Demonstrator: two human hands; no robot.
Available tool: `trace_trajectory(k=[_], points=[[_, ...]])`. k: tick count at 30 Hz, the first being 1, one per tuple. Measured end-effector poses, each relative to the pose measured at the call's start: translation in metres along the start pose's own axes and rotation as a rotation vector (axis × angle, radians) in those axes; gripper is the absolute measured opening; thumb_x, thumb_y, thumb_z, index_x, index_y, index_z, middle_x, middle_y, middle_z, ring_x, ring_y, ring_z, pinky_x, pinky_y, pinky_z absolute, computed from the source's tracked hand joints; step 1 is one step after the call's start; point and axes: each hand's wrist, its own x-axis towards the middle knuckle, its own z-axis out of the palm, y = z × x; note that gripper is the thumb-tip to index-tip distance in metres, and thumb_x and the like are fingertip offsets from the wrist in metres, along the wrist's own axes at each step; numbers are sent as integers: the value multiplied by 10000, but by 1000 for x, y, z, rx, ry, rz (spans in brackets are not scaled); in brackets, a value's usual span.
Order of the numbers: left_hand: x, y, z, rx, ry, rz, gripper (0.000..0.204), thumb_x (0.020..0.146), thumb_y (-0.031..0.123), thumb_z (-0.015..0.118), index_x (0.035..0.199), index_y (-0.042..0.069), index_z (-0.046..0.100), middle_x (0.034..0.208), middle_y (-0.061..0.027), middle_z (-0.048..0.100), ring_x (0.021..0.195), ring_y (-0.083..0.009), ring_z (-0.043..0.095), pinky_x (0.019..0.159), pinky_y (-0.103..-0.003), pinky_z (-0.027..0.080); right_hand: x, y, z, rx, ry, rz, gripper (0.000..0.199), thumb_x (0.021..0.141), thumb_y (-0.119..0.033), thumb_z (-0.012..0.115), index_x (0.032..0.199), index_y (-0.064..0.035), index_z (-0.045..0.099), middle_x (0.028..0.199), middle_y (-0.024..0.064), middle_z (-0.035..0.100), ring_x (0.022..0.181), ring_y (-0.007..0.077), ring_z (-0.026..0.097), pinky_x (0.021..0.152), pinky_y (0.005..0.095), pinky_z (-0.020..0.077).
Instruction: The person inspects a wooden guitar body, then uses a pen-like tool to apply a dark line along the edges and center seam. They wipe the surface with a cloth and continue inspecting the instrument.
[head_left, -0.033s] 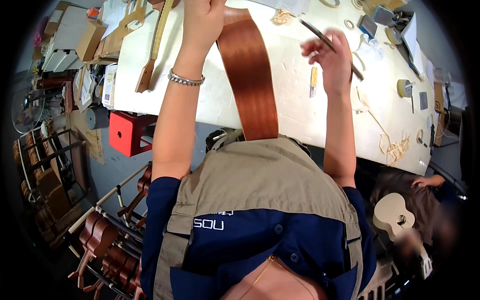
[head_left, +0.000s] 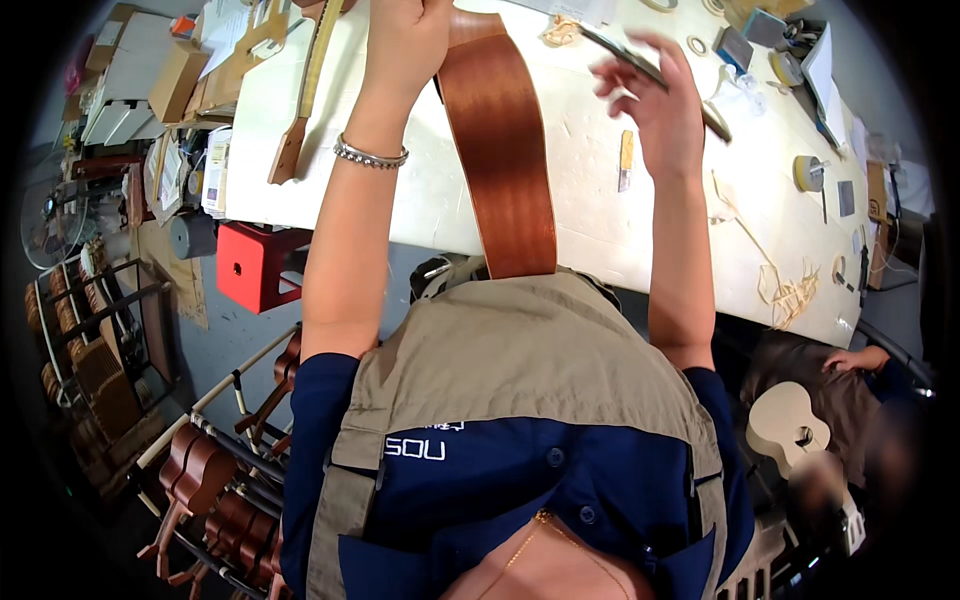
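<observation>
Beneath my chest, against the apron, stands a reddish-brown wooden instrument body (head_left: 500,150), its curved side facing up. My left hand (head_left: 408,45) is closed at its far end; the fingertips are partly cut off by the upper edge. To the right, raised above the white table (head_left: 590,215), my right hand (head_left: 668,115) has a slim dark tool (head_left: 622,55) between its fingers. The tool's kind cannot be made out, and it is blurred by motion. A small blade with a yellow handle (head_left: 627,155) lies on the table between the body and my right forearm.
An instrument neck (head_left: 288,155) lies at the table's left. Tape rolls (head_left: 806,173) and pale curled strips (head_left: 792,297) lie on the right. A red stool (head_left: 250,265) and a rack of small brown instruments (head_left: 195,465) stand left. At lower right, a person has a pale guitar (head_left: 780,415).
My right hand and the dark tool have shifted slightly up and left, its fingers spreading a little more. My left hand stays at the far end of the instrument body.
</observation>
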Motion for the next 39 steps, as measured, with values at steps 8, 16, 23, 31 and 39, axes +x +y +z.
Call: trace_trajectory(k=[8, 16, 23, 31, 39], points=[[2, 3, 14, -226, -79, -214, 296, 956, 226, 509, 953, -53, 605, 965, -80, 501, 865, -166, 518, 758, -276, 419, 48, -13, 47, 115, -216, 164, 293, 935, -322, 471, 989, -52, 571, 727, 63, 603, 606, 109, 542, 505, 198, 394], [6, 1, 11, -20, -174, -74, 287, 929, 189, 537, 802, -52, 628, 1058, -141, 497, 954, -234, 502, 850, -322, 394, 50, -17, 55, 2, -194, 98, 178, 926, -226, 486, 818, -86, 502, 605, -1, 496, 499, 65, 416, 459, 194, 295], [6, -10, 9, -140, -105, -183, 328, 938, 203, 521, 760, -52, 623, 913, -121, 562, 789, -167, 540, 725, -285, 431, 2, -75, -48, 106, -112, -340, 212, 895, -176, 439, 700, -101, 402, 517, -11, 371, 448, 73, 327, 413, 234, 232], [-1, -16, 16, -178, -57, -340, 379, 951, 232, 496, 707, -33, 613, 629, 13, 546, 590, -50, 468, 526, -217, 368, -102, -10, 40, -99, -283, 228, 205, 847, -27, 582, 1045, 24, 590, 894, 108, 639, 797, 160, 641, 726, 273, 514], [3, 1, 51, -182, -114, -81, 398, 931, 260, 523, 687, -40, 616, 757, -144, 546, 804, -221, 502, 726, -336, 417, -118, 24, 43, -365, -92, 18, 114, 753, -30, 614, 860, 10, 615, 761, 89, 648, 648, 128, 630, 576, 227, 492]])
